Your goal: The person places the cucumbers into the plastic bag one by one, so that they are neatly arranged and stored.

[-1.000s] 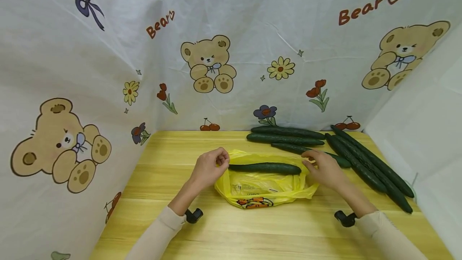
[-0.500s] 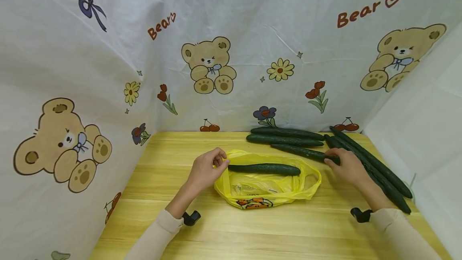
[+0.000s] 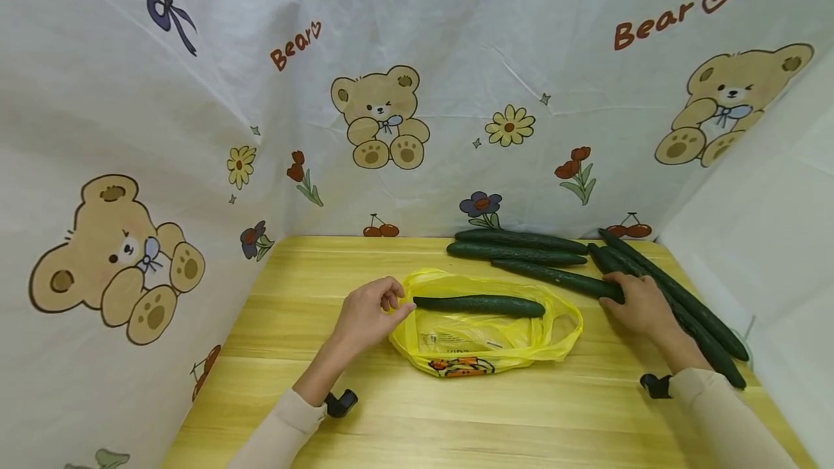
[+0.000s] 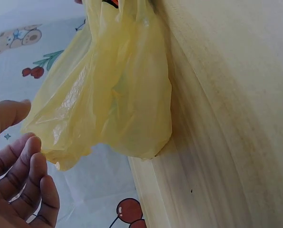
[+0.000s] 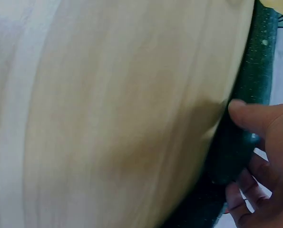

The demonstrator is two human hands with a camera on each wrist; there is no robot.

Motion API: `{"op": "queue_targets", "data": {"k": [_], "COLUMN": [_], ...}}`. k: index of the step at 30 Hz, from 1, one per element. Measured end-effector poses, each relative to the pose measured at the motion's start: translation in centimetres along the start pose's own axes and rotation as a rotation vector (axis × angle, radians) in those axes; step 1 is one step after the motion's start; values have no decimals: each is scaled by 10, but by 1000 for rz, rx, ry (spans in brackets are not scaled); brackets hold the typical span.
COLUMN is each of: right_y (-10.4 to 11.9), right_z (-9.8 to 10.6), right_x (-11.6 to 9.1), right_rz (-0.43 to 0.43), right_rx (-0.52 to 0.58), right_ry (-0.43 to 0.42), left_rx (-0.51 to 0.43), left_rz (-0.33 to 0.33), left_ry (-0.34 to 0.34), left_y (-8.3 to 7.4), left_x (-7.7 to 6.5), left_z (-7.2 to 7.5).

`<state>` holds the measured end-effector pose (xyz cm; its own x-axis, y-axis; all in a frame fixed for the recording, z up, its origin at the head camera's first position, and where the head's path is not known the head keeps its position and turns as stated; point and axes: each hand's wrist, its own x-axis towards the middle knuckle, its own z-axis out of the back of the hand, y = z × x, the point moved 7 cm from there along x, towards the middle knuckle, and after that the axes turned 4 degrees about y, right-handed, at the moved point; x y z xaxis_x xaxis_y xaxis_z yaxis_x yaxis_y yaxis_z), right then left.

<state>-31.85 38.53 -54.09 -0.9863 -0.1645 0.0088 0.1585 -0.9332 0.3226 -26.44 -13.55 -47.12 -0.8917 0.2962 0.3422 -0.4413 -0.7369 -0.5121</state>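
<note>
In the head view a thin yellow plastic bag (image 3: 412, 357) lies with its mouth spread, and a dark green cucumber (image 3: 482, 305) rests inside it. My left hand (image 3: 368, 313) is at the bag's left edge, fingers loosely bent; the left wrist view shows its thumb apart from the fingers beside the bag (image 4: 127, 95), holding nothing. To the right of the bag, my right hand (image 3: 641, 306) grips the near right end of another cucumber (image 3: 560, 279). Its thumb presses one side of that cucumber (image 5: 253, 76) and its fingers the other side, in the right wrist view.
Two more cucumbers, a rear one (image 3: 521, 239) and a front one (image 3: 515, 253), lie along the back edge of the wooden table (image 3: 417, 425). Several others (image 3: 706, 313) lie slanted at the right. Bear-printed white sheeting (image 3: 430, 194) stands behind and at the left.
My right hand has left the bag's right side, moved right and taken hold of a cucumber's end. The left thumb and fingers have parted, and that hand has shifted slightly left.
</note>
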Motion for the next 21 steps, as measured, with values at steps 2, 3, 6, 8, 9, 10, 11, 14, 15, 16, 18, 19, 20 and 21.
{"op": "queue_targets", "data": {"k": [2, 3, 6, 8, 9, 10, 11, 14, 15, 16, 18, 19, 20, 21], "right_y": [-2, -3, -3, -3, -3, -3, -3, -3, -3, -3, -2, -1, -1, 0], "right_z": [-3, -4, -6, -7, -7, -7, -8, -7, -7, -6, -5, -4, -4, -3], "right_x": [1, 1, 2, 2, 2, 2, 2, 0, 0, -1, -3, -3, -4, -5], "right_rz": [-5, -7, -7, -5, -5, -4, -3, 2, 5, 9, 17, 22, 27, 32], "right_rx": [-16, -19, -15, -10, -7, -3, 0, 7, 9, 10, 9, 8, 8, 7], "right_ry": [-8, -12, -30, -37, -39, -40, -42, -53, -58, -63, -73, -76, -79, -81], "left_rx": [7, 12, 31, 41, 45, 47, 49, 48, 46, 46, 41, 37, 34, 26], "left_rz": [-7, -12, -11, -6, -4, -4, -4, -12, -15, -18, -18, -15, -13, -9], "left_ry": [3, 2, -8, -14, -15, -16, -16, -12, -10, -11, -14, -18, -20, -23], "left_y": [-1, -1, -1, -1, 0, 0, 0, -1, -1, -2, -2, -2, -2, -1], "left_x": [0, 0, 0, 1, 1, 1, 2, 3, 3, 4, 4, 5, 5, 5], "left_z": [-2, -2, -3, -4, -5, -5, -6, -8, -8, -8, -8, -8, -8, -7]}}
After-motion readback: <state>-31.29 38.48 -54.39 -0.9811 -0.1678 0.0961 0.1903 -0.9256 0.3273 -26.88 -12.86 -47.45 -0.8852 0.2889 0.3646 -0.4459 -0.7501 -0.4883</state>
